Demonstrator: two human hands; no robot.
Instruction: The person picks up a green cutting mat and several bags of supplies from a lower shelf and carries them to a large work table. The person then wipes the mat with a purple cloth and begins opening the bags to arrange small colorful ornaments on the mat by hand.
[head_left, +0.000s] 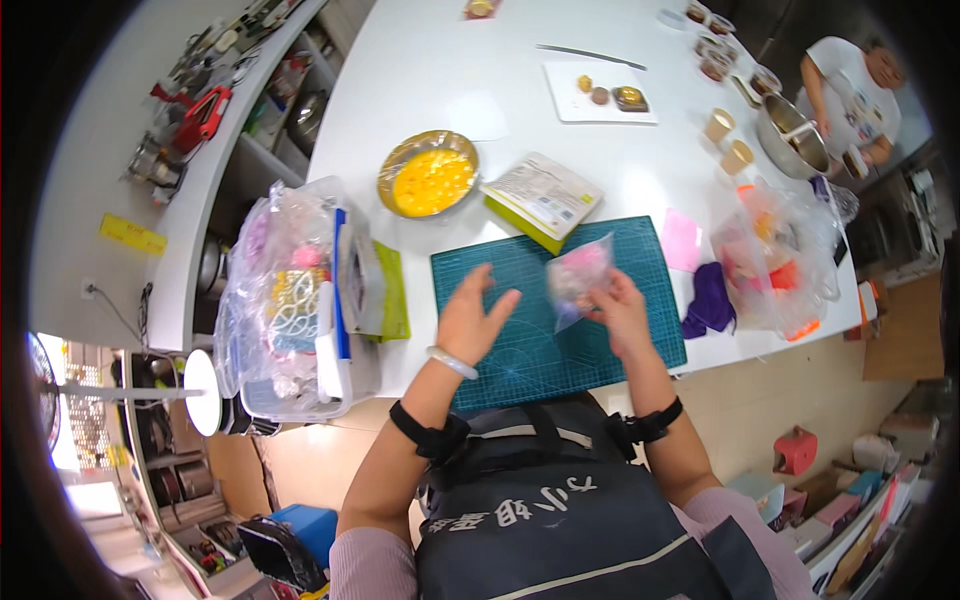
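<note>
My right hand (621, 311) pinches a small clear plastic bag (581, 277) with pink and pale contents that I cannot make out. Above the left half of the green cutting mat (517, 330), my left hand (474, 319) holds nothing, its thumb and fingers apart. A white and green package (546, 196) bearing print rests across the mat's far edge. Beyond the mat at the left stands a metal bowl (429, 174) of yellow pieces under clear film. Purple cloth (709, 300) and a pink sheet (682, 240) lie just right of the mat.
A clear plastic bin (300, 405) full of bagged items stands at the left, a bulging plastic bag (780, 262) at the right. Farther back are a white plate (600, 112) with small foods, paper cups (737, 157) and a steel mixing bowl (793, 139). A person (851, 97) stands at the far right.
</note>
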